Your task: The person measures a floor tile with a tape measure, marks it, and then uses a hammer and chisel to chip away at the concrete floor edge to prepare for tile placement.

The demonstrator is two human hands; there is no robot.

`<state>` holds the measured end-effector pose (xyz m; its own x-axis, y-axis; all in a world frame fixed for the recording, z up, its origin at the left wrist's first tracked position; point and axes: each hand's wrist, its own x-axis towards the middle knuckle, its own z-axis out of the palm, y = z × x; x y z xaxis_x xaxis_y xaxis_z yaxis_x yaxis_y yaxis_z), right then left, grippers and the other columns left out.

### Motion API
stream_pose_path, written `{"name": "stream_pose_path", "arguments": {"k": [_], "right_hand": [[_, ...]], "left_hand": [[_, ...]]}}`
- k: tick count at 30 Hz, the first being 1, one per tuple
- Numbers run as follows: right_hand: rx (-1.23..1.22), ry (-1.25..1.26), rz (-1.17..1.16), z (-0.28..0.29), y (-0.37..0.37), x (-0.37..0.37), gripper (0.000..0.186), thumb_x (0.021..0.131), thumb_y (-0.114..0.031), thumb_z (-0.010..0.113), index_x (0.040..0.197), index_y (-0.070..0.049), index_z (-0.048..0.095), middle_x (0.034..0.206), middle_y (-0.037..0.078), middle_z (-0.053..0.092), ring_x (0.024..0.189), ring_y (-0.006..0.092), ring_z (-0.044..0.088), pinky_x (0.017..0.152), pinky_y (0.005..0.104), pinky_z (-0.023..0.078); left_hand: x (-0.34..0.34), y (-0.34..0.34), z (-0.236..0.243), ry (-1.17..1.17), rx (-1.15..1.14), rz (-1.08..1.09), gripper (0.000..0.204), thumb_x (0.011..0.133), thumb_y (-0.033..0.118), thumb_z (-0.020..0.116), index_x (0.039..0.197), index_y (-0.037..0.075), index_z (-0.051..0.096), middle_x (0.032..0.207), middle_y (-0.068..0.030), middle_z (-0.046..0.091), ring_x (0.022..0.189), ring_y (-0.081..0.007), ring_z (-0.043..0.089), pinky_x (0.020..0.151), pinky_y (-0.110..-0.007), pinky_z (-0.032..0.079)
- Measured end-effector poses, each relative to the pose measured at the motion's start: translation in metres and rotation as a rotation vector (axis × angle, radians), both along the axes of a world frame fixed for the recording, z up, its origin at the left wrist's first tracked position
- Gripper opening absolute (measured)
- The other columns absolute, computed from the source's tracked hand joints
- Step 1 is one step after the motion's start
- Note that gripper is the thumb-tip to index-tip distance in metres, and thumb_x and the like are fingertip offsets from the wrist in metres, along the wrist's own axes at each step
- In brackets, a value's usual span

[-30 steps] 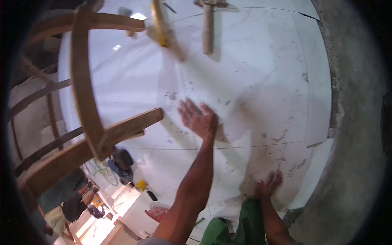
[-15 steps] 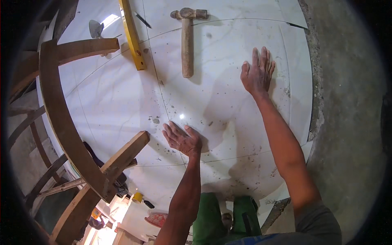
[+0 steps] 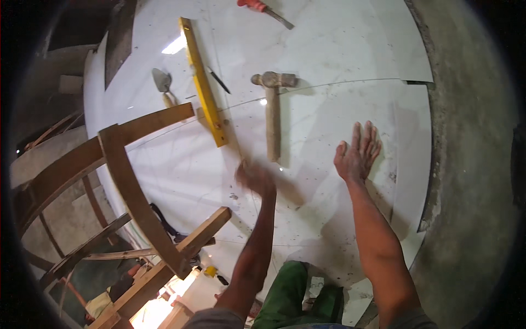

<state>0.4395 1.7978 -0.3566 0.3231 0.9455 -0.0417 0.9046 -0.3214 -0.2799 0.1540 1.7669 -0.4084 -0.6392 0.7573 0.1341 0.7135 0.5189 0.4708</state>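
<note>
My right hand (image 3: 359,156) lies palm down on the white floor tiles (image 3: 320,131), its fingers stretched forward. Smeared by motion, my left hand (image 3: 255,178) is over the tiles near the lower end of a yellow spirit level (image 3: 204,90); whether it holds anything does not show. Between and ahead of my hands lies a ball-peen hammer (image 3: 273,118) with a worn wooden handle. A dark pen (image 3: 219,80) rests beside the level. Farther off are a pointed trowel (image 3: 163,82) and a chisel-like tool with a red handle (image 3: 267,13).
A curved wooden frame (image 3: 139,197) stands on the left, close to my left arm. Bare concrete (image 3: 476,164) borders the tiles on the right. A small yellow object (image 3: 210,271) lies near the frame's foot. Grit is scattered over the tiles.
My left hand has lifted from its flat position and moved forward. My right hand stays flat on the tiles. The view has shifted forward, bringing the red-handled tool into sight.
</note>
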Motion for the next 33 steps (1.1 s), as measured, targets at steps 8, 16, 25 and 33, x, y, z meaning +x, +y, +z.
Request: {"name": "stream_pose_path", "arguments": {"k": [8, 16, 25, 33], "right_hand": [[0.019, -0.045, -0.003, -0.004, 0.008, 0.004, 0.07, 0.097, -0.032, 0.055, 0.16, -0.01, 0.034, 0.168, 0.019, 0.024, 0.157, 0.0378, 0.021, 0.123, 0.0637, 0.016], [-0.055, 0.003, 0.028, -0.003, 0.008, 0.001, 0.069, 0.1, -0.037, 0.051, 0.161, -0.011, 0.033, 0.167, 0.02, 0.025, 0.155, 0.0426, 0.023, 0.121, 0.0663, 0.019], [-0.078, 0.02, -0.008, 0.003, 0.012, -0.002, 0.069, 0.099, -0.037, 0.051, 0.161, -0.012, 0.035, 0.17, 0.015, 0.024, 0.158, 0.0356, 0.02, 0.124, 0.0631, 0.013], [0.035, -0.002, 0.016, -0.001, 0.006, -0.006, 0.07, 0.096, -0.035, 0.057, 0.16, -0.012, 0.035, 0.168, 0.017, 0.025, 0.157, 0.0374, 0.019, 0.122, 0.0656, 0.014]], "left_hand": [[0.142, 0.424, 0.068, -0.286, 0.083, -0.491, 0.064, 0.085, 0.037, 0.076, 0.119, -0.014, 0.059, 0.126, -0.0338, 0.061, 0.123, -0.0449, 0.056, 0.105, -0.051, 0.044], [0.132, 0.524, 0.054, -0.113, -0.173, -0.459, 0.037, 0.089, 0.034, 0.066, 0.113, 0.005, 0.066, 0.112, -0.017, 0.07, 0.116, -0.0394, 0.063, 0.096, -0.045, 0.05], [0.031, 0.285, 0.122, -0.505, 0.063, -0.41, 0.03, 0.089, 0.022, 0.071, 0.094, -0.006, 0.061, 0.072, -0.007, 0.058, 0.067, -0.0155, 0.053, 0.063, -0.036, 0.045], [-0.044, -0.069, 0.067, -0.411, -0.18, -0.12, 0.025, 0.093, 0.017, 0.069, 0.109, -0.001, 0.064, 0.082, -0.0093, 0.065, 0.074, -0.0159, 0.059, 0.069, -0.033, 0.05]]}}
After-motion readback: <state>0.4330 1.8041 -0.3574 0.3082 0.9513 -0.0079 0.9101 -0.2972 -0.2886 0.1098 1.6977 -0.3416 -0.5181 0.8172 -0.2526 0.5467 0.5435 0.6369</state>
